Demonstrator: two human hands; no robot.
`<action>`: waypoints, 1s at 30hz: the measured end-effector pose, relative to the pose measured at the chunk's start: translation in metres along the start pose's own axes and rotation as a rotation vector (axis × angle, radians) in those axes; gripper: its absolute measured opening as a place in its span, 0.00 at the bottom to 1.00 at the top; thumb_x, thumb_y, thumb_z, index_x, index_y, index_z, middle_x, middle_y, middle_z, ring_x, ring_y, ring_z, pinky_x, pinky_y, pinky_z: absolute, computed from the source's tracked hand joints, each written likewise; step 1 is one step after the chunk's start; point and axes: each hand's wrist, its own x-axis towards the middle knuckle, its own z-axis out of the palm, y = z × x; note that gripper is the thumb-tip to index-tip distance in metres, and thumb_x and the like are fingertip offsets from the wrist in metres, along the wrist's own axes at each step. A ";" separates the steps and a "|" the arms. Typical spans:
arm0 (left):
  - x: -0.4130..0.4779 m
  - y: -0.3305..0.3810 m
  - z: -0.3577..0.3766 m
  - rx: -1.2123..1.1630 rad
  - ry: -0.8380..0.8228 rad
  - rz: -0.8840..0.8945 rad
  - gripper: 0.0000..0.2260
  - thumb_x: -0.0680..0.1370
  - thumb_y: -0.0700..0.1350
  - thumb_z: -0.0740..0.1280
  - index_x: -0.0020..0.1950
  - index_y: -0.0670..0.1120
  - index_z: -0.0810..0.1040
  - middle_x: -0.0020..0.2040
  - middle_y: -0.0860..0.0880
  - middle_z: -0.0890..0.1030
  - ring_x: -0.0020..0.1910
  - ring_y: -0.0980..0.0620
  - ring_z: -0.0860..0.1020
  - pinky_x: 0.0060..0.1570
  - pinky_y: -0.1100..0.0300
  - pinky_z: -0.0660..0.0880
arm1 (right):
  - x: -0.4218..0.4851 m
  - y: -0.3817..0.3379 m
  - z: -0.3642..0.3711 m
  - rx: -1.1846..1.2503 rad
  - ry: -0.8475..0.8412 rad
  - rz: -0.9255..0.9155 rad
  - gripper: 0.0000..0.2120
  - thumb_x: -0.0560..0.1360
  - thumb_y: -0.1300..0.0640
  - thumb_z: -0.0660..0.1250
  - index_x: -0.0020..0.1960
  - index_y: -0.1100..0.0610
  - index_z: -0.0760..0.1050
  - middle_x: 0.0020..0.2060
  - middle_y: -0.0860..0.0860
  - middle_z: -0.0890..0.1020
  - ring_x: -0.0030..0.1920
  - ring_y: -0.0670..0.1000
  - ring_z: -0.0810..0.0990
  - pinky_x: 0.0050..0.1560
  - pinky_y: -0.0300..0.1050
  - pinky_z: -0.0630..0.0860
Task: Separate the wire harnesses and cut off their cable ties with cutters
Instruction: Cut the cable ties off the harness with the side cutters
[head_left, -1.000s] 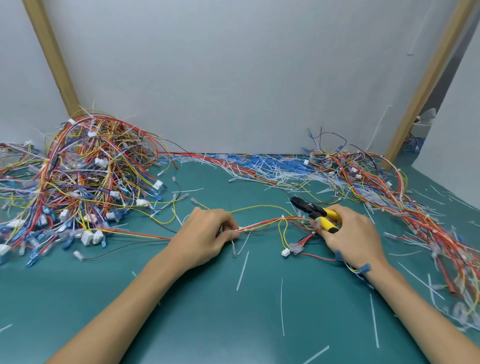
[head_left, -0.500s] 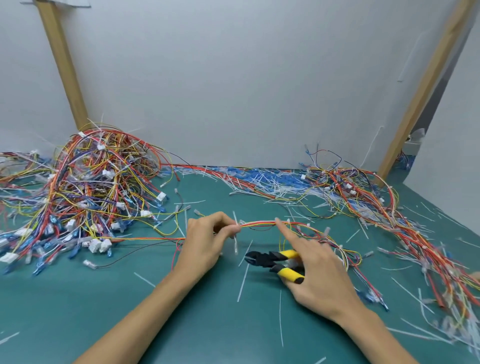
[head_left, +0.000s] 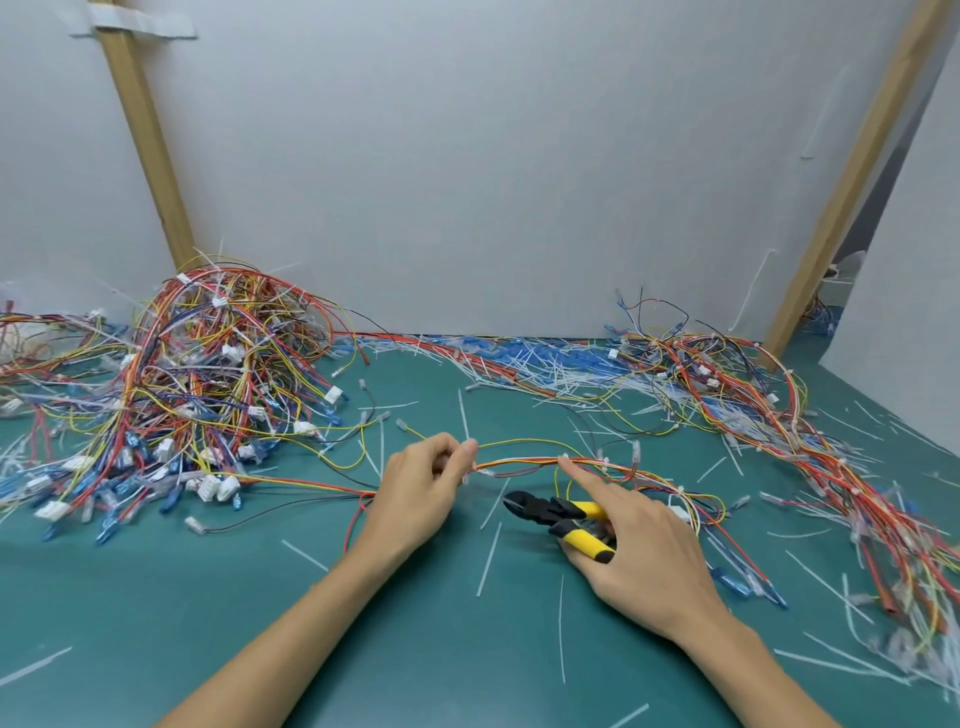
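Pinched between thumb and fingertips, a thin harness (head_left: 519, 461) of red, orange and yellow wires sits in the left hand (head_left: 415, 493), which grips it right beside a white cable tie (head_left: 466, 470). The right hand (head_left: 644, 545) curls its lower fingers round the yellow handles of the cutters (head_left: 561, 514), while its index finger stretches forward and touches the same harness further to the right. The cutters' black nose points left, low over the table and just below the wires; whether it rests on the surface cannot be told. The harness spans the gap between the two hands, above the middle of the table.

Behind everything stands a white wall (head_left: 467, 182) with two slanted wooden posts (head_left: 145, 135) at its sides. The green table (head_left: 156, 623) fills the lower half. On its left rises a big pile of tangled harnesses (head_left: 208, 384) with white and blue plugs. A flatter spread of wires (head_left: 779, 415) runs down the right side. Along the foot of the wall lies a strip of clipped ties and blue ends (head_left: 545, 364). Single loose white ties (head_left: 488, 561) lie scattered near the hands.
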 end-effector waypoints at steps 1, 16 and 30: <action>0.000 0.000 0.000 0.006 0.000 0.012 0.15 0.82 0.53 0.64 0.39 0.49 0.79 0.29 0.54 0.77 0.29 0.57 0.73 0.38 0.56 0.74 | 0.000 0.002 0.000 0.005 0.004 -0.003 0.35 0.70 0.33 0.60 0.76 0.28 0.54 0.44 0.37 0.77 0.48 0.44 0.76 0.46 0.43 0.70; 0.014 -0.016 -0.031 0.210 -0.248 0.049 0.04 0.75 0.53 0.75 0.46 0.54 0.83 0.38 0.57 0.83 0.38 0.61 0.81 0.42 0.68 0.74 | -0.004 0.006 -0.018 0.325 0.300 0.039 0.10 0.69 0.48 0.72 0.48 0.43 0.74 0.39 0.41 0.79 0.42 0.46 0.78 0.45 0.34 0.69; 0.006 -0.018 -0.022 0.296 -0.072 0.220 0.06 0.80 0.53 0.68 0.45 0.55 0.73 0.33 0.58 0.82 0.33 0.60 0.77 0.38 0.57 0.76 | 0.012 -0.039 -0.029 -0.114 0.100 0.069 0.18 0.66 0.37 0.61 0.50 0.45 0.62 0.41 0.43 0.73 0.43 0.52 0.74 0.34 0.47 0.67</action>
